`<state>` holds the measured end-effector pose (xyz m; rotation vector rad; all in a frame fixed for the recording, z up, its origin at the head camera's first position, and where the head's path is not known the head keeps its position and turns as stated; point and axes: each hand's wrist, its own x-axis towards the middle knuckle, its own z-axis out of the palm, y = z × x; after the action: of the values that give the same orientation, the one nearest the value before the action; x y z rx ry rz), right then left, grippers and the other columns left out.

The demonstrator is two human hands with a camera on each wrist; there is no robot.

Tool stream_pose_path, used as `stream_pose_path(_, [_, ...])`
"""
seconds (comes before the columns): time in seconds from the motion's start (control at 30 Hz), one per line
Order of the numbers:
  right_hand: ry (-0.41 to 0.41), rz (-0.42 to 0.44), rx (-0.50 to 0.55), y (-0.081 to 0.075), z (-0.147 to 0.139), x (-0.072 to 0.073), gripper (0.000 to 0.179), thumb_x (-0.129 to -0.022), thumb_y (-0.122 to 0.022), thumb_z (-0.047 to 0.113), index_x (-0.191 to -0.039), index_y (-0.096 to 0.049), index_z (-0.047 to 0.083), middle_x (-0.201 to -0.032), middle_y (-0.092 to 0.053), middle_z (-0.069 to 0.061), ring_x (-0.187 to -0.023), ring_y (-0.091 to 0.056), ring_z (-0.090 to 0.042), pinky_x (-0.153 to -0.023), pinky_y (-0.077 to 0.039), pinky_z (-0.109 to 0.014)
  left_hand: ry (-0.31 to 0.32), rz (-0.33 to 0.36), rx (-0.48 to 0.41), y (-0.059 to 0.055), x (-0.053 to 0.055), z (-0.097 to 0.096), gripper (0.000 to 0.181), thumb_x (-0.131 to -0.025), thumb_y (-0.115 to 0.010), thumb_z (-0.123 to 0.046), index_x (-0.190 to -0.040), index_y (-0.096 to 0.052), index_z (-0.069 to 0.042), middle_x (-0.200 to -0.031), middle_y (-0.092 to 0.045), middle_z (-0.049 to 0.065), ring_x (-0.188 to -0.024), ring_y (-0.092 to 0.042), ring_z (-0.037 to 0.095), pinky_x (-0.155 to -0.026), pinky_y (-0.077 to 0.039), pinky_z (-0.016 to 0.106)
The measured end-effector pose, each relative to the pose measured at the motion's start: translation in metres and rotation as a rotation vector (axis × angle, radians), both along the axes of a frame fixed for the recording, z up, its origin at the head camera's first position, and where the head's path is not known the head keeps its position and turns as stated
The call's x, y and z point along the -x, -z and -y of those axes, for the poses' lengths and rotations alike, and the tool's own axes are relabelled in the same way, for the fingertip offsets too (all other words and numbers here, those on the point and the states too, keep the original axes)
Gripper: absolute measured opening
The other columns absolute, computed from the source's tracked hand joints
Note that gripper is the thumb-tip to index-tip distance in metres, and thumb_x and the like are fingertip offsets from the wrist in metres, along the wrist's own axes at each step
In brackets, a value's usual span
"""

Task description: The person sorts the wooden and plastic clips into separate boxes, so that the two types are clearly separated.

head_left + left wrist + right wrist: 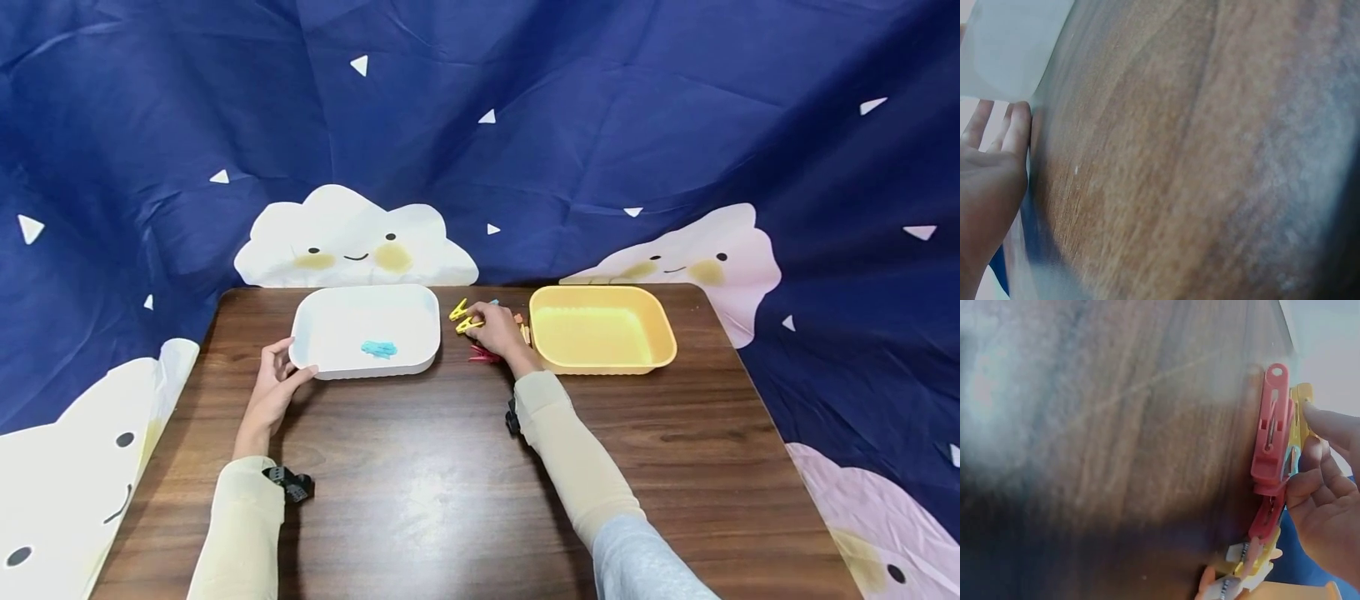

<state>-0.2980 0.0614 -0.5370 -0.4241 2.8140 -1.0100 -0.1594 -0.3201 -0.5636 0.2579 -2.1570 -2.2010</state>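
Note:
My left hand (273,383) touches the near-left corner of a white bin (365,372), its thumb on the front rim and its fingers against the left side. Their straight fingers (1017,128) show beside the bin in the left wrist view. Several light-blue clothespins (379,349) lie together inside the bin. Between the two bins, my right hand (498,329) pinches a yellow clothespin (1301,415) between thumb and fingers. Another yellow clothespin (458,310) lies just beyond it. Red clothespins (1270,434) lie on the table close by the right hand.
A yellow bin (603,369) stands right of the right hand. Orange and pale-yellow clothespins (524,333) lie by its left wall, partly hidden by the hand. Behind the wooden table (420,475) hangs a blue cloth (525,167) with clouds.

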Motion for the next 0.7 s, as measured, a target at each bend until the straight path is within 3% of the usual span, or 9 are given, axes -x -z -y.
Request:
stream_pose_path(0.2, [0.004, -0.014, 0.033, -0.0001, 0.0026, -0.0036, 0.031, -0.087, -0.08, 0.009, -0.117, -0.073, 0.007, -0.094, -0.069, -0.004, -0.089, -0.062, -0.021, -0.082, -0.049, -0.035, -0.018, -0.007, -0.01, -0.0009, -0.0019, 0.0, 0.067, -0.094, -0.068, 0.001, -0.147, -0.027, -0.011, -0.154, -0.034, 0.013, -0.123, -0.044, 0.012, -0.095, -0.038, 0.018])
stream_pose_path(0.4, [0.007, -0.033, 0.029, 0.0007, 0.0041, -0.0058, 0.029, -0.088, -0.08, 0.012, -0.115, -0.072, 0.007, -0.095, -0.069, -0.005, -0.09, -0.063, -0.022, -0.083, -0.05, -0.036, -0.015, -0.019, 0.001, -0.0015, -0.0019, 0.0002, 0.063, -0.093, -0.069, -0.001, -0.142, -0.032, -0.017, -0.15, -0.037, 0.009, -0.123, -0.044, 0.012, -0.095, -0.038, 0.017])
stream_pose_path(0.53, [0.015, -0.032, 0.033, 0.0002, 0.0064, -0.0075, 0.029, -0.089, -0.08, 0.014, -0.115, -0.072, 0.008, -0.096, -0.069, -0.004, -0.09, -0.063, -0.022, -0.082, -0.05, -0.036, -0.013, -0.023, -0.008, -0.0006, -0.0016, 0.0002, 0.063, -0.094, -0.069, 0.0, -0.143, -0.032, -0.015, -0.147, -0.038, 0.007, -0.12, -0.046, 0.01, -0.094, -0.04, 0.017])
stream_pose_path(0.7, [0.03, -0.038, 0.047, -0.0049, 0.01, -0.0102, 0.029, -0.088, -0.081, 0.016, -0.114, -0.072, 0.008, -0.097, -0.07, -0.003, -0.092, -0.063, -0.021, -0.083, -0.051, -0.036, -0.002, -0.009, 0.004, -0.0057, -0.0033, -0.0017, 0.067, -0.094, -0.068, 0.001, -0.146, -0.028, -0.01, -0.151, -0.035, 0.012, -0.118, -0.046, 0.009, -0.092, -0.04, 0.016])
